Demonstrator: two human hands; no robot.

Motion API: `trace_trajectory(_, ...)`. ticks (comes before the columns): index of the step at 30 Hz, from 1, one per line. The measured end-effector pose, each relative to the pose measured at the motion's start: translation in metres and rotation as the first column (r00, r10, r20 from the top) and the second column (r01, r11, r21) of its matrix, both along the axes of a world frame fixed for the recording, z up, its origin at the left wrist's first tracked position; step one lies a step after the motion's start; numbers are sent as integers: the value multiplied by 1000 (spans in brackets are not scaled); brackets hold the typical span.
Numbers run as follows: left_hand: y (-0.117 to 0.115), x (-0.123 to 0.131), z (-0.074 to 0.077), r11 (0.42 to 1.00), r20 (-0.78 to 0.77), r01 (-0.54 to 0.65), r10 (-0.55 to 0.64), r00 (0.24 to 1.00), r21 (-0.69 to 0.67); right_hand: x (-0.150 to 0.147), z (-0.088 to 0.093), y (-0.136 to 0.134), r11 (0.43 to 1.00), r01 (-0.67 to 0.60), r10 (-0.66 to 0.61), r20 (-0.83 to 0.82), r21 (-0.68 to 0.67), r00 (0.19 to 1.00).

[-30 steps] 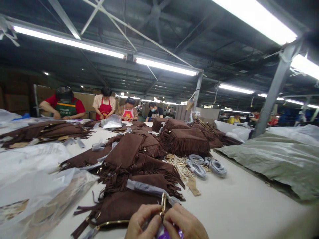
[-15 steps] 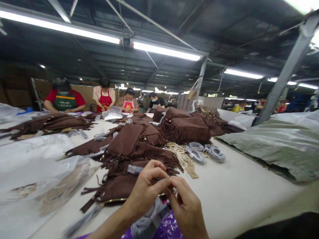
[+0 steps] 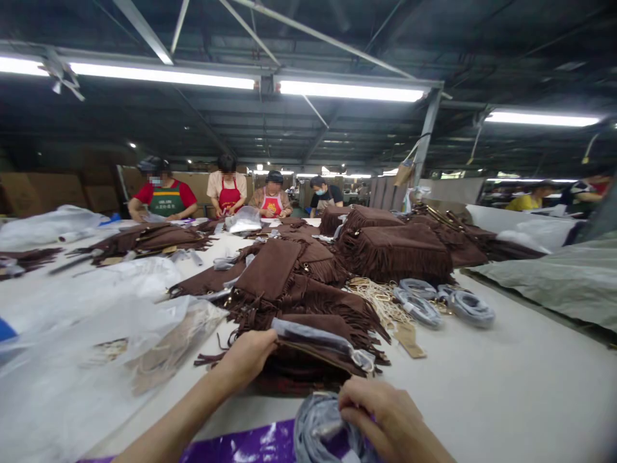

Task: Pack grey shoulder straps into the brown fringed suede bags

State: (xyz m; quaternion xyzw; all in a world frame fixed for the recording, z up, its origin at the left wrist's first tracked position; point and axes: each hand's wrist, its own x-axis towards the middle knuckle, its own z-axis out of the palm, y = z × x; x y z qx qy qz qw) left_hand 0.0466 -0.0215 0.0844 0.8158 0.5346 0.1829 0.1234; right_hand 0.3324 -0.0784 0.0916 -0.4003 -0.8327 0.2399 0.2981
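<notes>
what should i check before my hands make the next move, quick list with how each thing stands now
1. Left hand gripping the upper edge of the nearest brown bag: ok.
2. Gap showing below that edge: ok, it is visibly open.
3. Bag's inside free of contents: cannot tell, too dark.
4. Right hand in contact with the near grey coil: ok; how firm the hold is, cannot tell.
5. Near coil clear of the purple sheet: not ok, they overlap in view.
6. Other grey coils apart from both hands: ok.
</notes>
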Motion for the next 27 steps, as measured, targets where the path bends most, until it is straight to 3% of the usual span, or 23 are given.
trace_trajectory(3, 12, -1, 8, 999, 81, -32, 33, 996, -12, -15, 3, 3, 991, -4, -18, 158, 134, 987)
trace_trajectory(7, 26, -8, 7, 997, 157, -44, 52, 986, -57, -35, -1, 11, 983, 21, -70, 264, 183, 962)
trace_trajectory(12, 45, -13, -8, 989, 177, -106, 123, 977, -105, -50, -22, 20, 997, 6, -27, 258, 81, 966)
trace_trajectory(16, 38, -6, -3, 986, 163, -136, 149, 975, -93, -47, -32, 25, 998, -24, 30, 94, -65, 995)
trace_trajectory(18, 22, 4, 5, 995, 147, -104, 103, 984, 3, -43, -35, 27, 995, -43, 46, 32, -95, 998)
trace_trajectory(21, -9, 26, 17, 979, 5, 127, -129, 992, 161, -36, -38, 27, 995, -43, 43, -1, -89, 999)
trace_trajectory(23, -24, 42, 17, 956, -101, 276, -266, 959, 102, -30, -40, 26, 993, -27, 28, 8, -113, 1000)
trace_trajectory(27, -23, 68, 1, 963, -160, 258, -268, 950, -78, -14, -50, 23, 983, 96, -89, 55, -158, 995)
